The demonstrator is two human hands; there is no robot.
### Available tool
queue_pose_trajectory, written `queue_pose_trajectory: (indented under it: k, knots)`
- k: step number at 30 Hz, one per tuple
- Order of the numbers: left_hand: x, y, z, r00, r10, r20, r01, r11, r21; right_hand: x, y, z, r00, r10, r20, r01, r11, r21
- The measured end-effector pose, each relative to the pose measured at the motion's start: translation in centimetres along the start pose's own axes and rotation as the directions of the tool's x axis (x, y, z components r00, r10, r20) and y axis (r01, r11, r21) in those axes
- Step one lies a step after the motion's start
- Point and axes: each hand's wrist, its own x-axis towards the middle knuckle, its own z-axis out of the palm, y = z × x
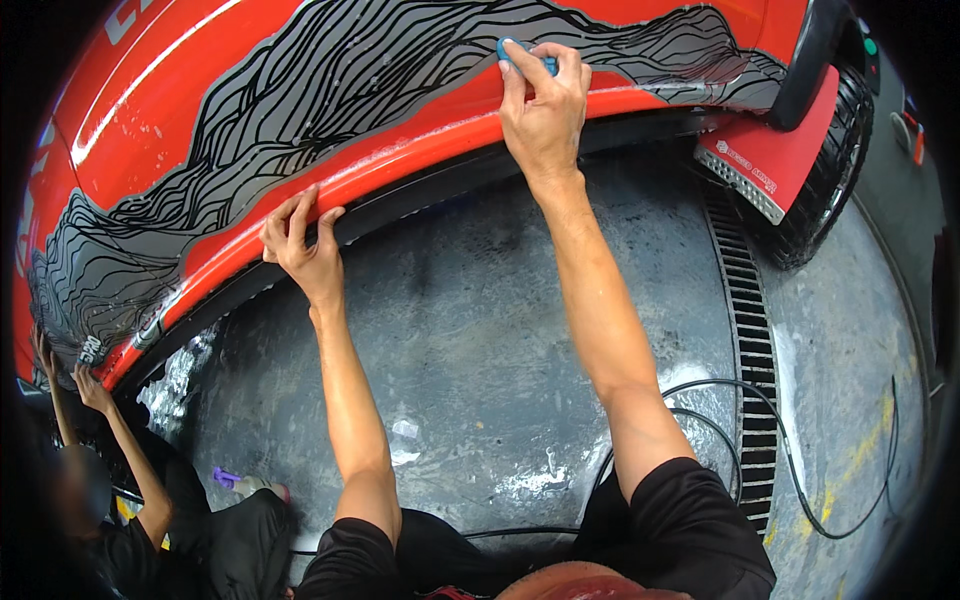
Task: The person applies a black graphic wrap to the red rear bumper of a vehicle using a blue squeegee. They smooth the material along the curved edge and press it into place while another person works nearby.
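your left hand [303,250] is unclenched, fingertips resting on the vehicle's red lower edge [400,162], nothing seen in its grasp. your right hand [545,115] grasps a blue pad [503,50], located against the panel at the grey, black-lined decal [330,80]. farther left, a co-worker's hand [94,390] is at the edge's end.

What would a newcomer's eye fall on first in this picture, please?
It would probably land on the glossy red vehicle side, across the top, with its grey, black-lined wavy graphic. Next come the right hand, at upper centre, holding a small blue pad against the side, and the left hand at the red lower edge. At right, a red mud flap hangs beside a black rubber tyre.
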Motion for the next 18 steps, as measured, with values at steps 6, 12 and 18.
queue_pose_trajectory:
  k: [6, 12, 18]
  knots:
    - [-0.1, 0.3, 0.2, 1.000, -0.009, -0.002, 0.009, 1.000, 0.025, -0.3, 0.1, 0.1, 0.997, 0.059, -0.058, -0.062, 0.997, -0.046]
    - [-0.1, 0.2, 0.0, 1.000, -0.006, -0.002, 0.006, 1.000, 0.015, -0.5, -0.2, 0.4, 0.987, 0.125, -0.098, -0.127, 0.992, -0.020]
    - [0.1, -0.2, -0.3, 1.000, 0.014, 0.000, -0.014, 1.000, 0.025, -1.3, -0.1, 0.7, 0.998, 0.045, -0.042, -0.044, 0.999, 0.010]
